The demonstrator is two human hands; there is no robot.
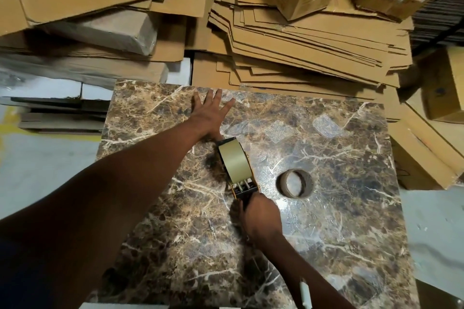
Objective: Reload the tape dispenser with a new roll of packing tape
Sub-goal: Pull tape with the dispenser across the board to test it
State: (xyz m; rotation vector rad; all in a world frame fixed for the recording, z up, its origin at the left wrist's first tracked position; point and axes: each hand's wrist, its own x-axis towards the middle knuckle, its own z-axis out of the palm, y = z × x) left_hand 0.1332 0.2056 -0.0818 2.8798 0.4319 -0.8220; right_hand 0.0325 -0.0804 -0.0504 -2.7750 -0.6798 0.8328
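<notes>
Two hands on the table (339, 208): my right hand (261, 216) is clamped around the handle of the tape dispenser (238, 173) at frame centre, new tape roll (234, 160) seated in it. My left hand (209, 113) lies flat just above it, fingers spread, gripping nothing. Empty cardboard core (295, 183) sits just right of the dispenser. Flattened cartons (313, 45) stacked across the top.

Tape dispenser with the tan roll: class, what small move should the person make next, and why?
Probably pull the tape end through the rollers. The tan roll of packing tape already sits in the black tape dispenser, the right hand grips the handle, the left hand is flat and free, and the empty cardboard core lies aside.
</notes>
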